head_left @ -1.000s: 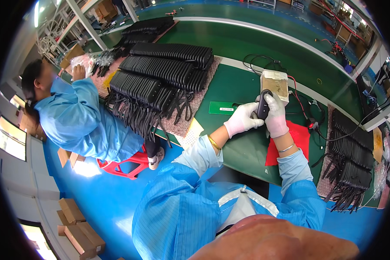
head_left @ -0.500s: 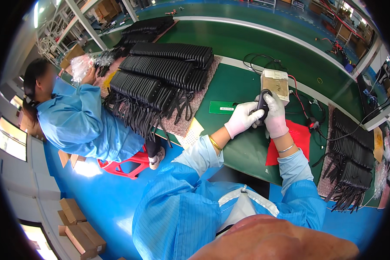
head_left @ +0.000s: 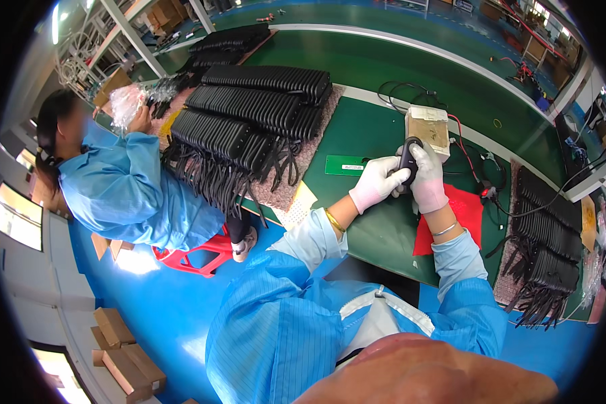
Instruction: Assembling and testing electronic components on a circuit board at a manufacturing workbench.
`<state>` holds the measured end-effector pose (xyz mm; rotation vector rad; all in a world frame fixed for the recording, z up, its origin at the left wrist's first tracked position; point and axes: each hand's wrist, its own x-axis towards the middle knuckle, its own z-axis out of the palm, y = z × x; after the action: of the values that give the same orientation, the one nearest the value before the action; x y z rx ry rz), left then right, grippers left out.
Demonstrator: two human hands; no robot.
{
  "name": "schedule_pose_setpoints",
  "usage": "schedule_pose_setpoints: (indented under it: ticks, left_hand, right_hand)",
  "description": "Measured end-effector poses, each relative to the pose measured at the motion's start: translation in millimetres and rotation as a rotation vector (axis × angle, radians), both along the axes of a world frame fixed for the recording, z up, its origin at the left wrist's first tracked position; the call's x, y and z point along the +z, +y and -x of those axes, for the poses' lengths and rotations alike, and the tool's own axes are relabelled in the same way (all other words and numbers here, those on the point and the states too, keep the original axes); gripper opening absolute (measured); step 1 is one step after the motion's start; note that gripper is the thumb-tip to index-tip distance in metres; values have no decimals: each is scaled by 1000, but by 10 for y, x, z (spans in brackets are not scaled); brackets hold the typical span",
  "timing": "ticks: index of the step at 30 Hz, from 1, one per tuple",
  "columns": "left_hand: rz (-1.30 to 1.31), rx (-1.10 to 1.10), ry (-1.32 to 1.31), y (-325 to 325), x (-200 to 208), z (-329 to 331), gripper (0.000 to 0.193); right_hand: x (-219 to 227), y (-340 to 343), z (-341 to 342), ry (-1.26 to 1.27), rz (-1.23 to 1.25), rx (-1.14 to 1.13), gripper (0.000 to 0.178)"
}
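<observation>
Between my two white-gloved hands is a small black oval device [head_left: 409, 160], held upright over the green table. My left hand [head_left: 378, 180] pinches its lower left side with thumb and fingers. Round its right side my right hand [head_left: 427, 179] is closed, thumb on the front. The fingers behind the device are hidden. Just beyond the hands stands a small cardboard-topped box [head_left: 428, 129] with red and black leads beside it. A red cloth [head_left: 462, 214] lies under my right wrist. Left of my left hand lies a flat green piece with a white label [head_left: 344, 165].
Rows of black devices with straps [head_left: 256, 111] lie on bubble wrap at left; another stack [head_left: 544, 232] lies at right. A sheet of small stickers [head_left: 296, 207] is at the near edge. At far left a co-worker's hand [head_left: 140, 120] holds clear plastic bags [head_left: 124, 104].
My hands and the black device stay almost in place. At left, the co-worker's arm and hand have shifted slightly.
</observation>
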<state>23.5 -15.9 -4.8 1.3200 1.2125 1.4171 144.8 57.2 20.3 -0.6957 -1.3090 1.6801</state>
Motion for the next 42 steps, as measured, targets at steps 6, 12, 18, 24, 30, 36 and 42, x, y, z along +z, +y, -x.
schedule_pose_setpoints:
  ticks: [6, 12, 18, 24, 30, 36, 42]
  left_hand:
    - [4, 1, -5, 6, -16, 1, 11]
    - [0, 5, -23, 7, -20, -12, 11]
    - [2, 13, -11, 9, -16, -13, 11]
    - [-6, 13, 6, 8, -24, -7, 12]
    - [9, 19, -25, 2, -11, -33, 11]
    - [29, 6, -23, 16, -11, -7, 14]
    - [41, 6, -4, 12, -3, -14, 15]
  right_hand:
    - [-11, 2, 3, -5, 9, -7, 25]
    - [-8, 3, -4, -5, 1, -6, 25]
    - [-9, -1, -3, 20, 2, 3, 25]
    - [-41, 14, 5, 30, -6, 1, 25]
    - [-61, 16, -2, 9, -11, -9, 26]
    - [-46, 35, 6, 2, 19, -12, 27]
    - [-23, 10, -2, -7, 53, -18, 27]
